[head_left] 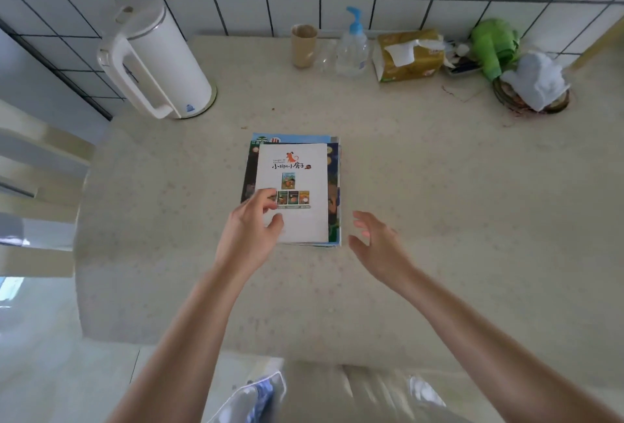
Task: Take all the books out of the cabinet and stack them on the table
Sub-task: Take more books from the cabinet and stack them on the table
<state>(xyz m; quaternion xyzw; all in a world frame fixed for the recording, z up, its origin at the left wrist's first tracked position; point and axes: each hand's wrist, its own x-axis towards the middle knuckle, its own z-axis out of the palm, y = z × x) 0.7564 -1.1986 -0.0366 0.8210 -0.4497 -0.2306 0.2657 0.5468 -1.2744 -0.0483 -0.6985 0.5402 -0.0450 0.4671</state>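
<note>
A stack of thin books (332, 186) lies flat in the middle of the beige table (439, 169). The top book (300, 220) has a white cover with a small orange dog and a row of little pictures. My left hand (251, 230) hovers over the near left corner of that book, fingers loosely curled, holding nothing. My right hand (374, 243) is just right of the stack's near corner, apart from it, palm turned inward with the fingers spread. The cabinet is not in view.
A white electric kettle (155, 58) stands at the back left. Along the tiled wall are a brown cup (304, 46), a pump bottle (353, 48), a tissue pack (410, 54), a green item (494, 44) and a white cloth (535, 80). A pale chair (40, 186) is left.
</note>
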